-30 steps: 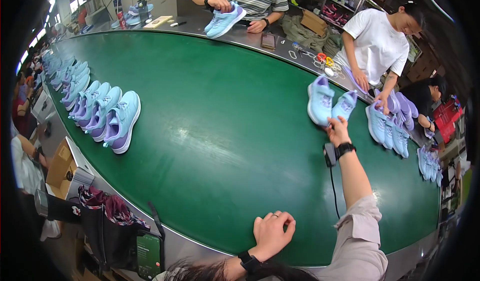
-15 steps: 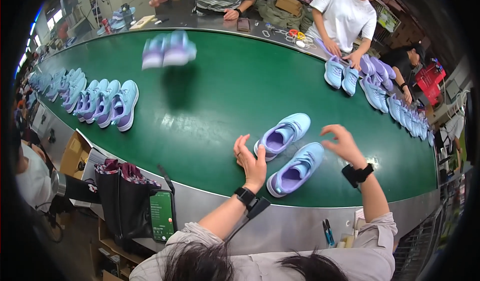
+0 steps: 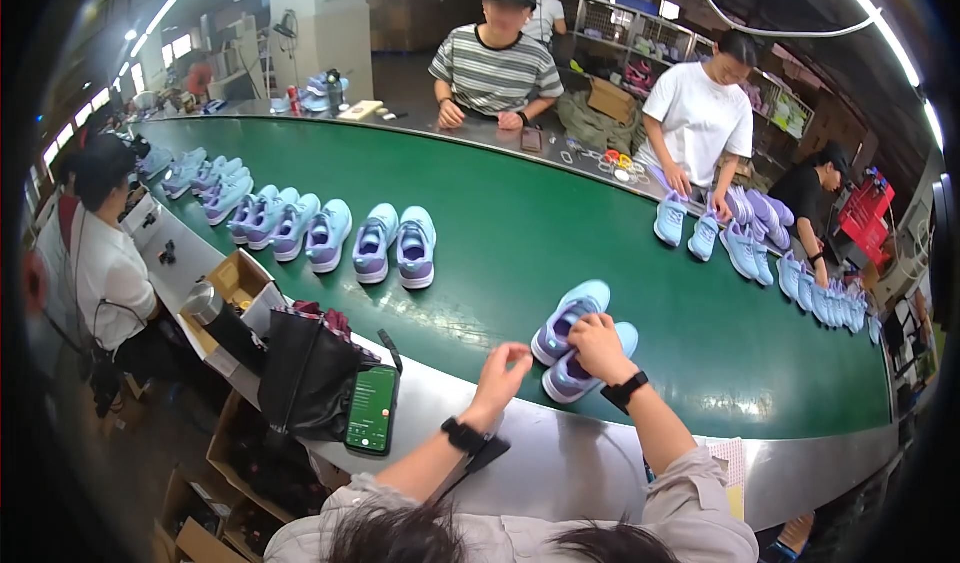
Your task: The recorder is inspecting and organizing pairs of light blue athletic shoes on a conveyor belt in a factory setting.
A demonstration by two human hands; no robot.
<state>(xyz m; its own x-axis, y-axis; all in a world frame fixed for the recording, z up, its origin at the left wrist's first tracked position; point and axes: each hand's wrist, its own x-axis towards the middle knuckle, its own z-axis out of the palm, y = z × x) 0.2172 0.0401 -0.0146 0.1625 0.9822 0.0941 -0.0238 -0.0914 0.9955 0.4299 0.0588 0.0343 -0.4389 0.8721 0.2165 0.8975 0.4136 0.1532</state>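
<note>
- In front of you, on the long green-topped counter with a metal edge (image 3: 480, 225), stand two pale-blue sneakers with purple heels and white soles: the left sneaker (image 3: 586, 295) and the right sneaker (image 3: 566, 385), side by side near your edge.
- Both rest upright on their soles, toes pointing away from you and to the right, heels toward you and to the left; their long axes run obliquely and nearly parallel.
- The uppers look smooth and pale toward the toes; the openings show purple lining, and the soles make a white band round the heels. Your fingers hide much of the lacing.
- Your right hand (image 3: 598, 349) is over the pair, fingers bent down at the shoe openings; you cannot tell from this view whether they grip anything.
- Your left hand (image 3: 502, 373) is half open, fingers loosely curled, just beside the left sneaker's heel, with nothing visible in it.
- Farther left, a row of matching pale-blue sneakers (image 3: 327, 237) lines the counter; the two nearest you point their toes away.
</note>
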